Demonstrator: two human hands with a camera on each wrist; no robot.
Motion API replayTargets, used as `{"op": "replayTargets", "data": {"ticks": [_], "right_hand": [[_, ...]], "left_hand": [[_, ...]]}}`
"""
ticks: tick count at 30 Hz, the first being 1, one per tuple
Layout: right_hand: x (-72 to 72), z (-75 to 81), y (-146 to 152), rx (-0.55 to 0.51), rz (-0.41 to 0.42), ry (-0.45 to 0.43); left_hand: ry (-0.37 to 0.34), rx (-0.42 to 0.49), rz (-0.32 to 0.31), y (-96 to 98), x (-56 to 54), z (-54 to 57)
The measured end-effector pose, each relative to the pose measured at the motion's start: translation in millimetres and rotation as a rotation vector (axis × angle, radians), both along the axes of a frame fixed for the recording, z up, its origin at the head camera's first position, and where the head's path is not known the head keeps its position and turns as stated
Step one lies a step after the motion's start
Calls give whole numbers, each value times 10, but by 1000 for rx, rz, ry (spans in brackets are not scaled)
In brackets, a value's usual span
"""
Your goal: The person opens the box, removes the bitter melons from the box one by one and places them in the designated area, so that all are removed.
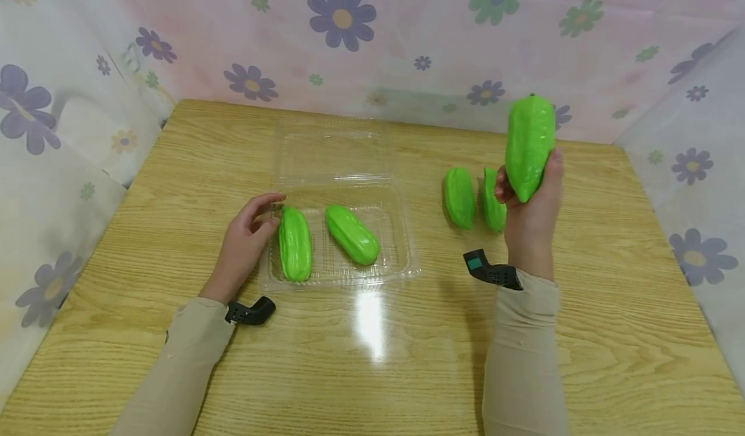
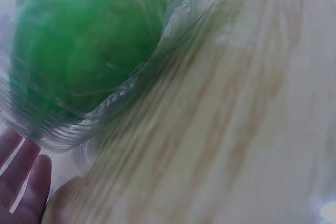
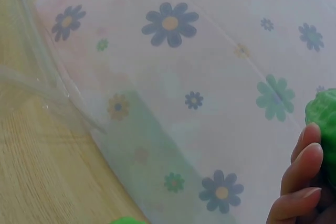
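Note:
My right hand [image 1: 532, 222] grips a green ridged star fruit [image 1: 531, 141], lifted above the table with its pointed tip down. In the right wrist view, curled fingers [image 3: 302, 177] press against the green star fruit's side. My left hand [image 1: 247, 239] is at the left rim of a clear plastic clamshell box [image 1: 401, 255], its fingers fairly straight. Inside the box lie two star fruits, a left one [image 1: 295, 245] and a slanted right one [image 1: 352, 235]. Seen from the left wrist, the fingers [image 2: 37, 182] lie along the box's outer wall.
Two more star fruits lie on the wooden table [image 1: 372, 384] behind the right hand: one in full view [image 1: 459, 196], the other [image 1: 493, 206] partly hidden by the hand. The box's lid [image 1: 334, 151] lies folded back toward the flowered cloth [image 1: 401, 35], which surrounds the table.

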State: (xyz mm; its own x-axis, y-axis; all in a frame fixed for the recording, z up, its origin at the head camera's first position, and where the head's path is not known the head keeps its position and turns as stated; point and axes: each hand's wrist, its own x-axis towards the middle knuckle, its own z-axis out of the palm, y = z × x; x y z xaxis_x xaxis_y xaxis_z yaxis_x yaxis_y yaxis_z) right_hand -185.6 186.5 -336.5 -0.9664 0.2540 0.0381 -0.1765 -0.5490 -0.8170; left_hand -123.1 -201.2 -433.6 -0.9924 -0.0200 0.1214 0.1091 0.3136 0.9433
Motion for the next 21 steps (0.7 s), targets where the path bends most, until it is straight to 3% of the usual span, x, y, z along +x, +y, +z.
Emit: {"op": "replayTargets", "data": {"ticks": [13,21], "right_hand": [[-52,-92,238,-105,-58,-27],[-68,-148,337,-82,-70,-10]], "left_hand": [[2,9,-5,0,-4,-3],[-16,8,1,7,10,29]]}}
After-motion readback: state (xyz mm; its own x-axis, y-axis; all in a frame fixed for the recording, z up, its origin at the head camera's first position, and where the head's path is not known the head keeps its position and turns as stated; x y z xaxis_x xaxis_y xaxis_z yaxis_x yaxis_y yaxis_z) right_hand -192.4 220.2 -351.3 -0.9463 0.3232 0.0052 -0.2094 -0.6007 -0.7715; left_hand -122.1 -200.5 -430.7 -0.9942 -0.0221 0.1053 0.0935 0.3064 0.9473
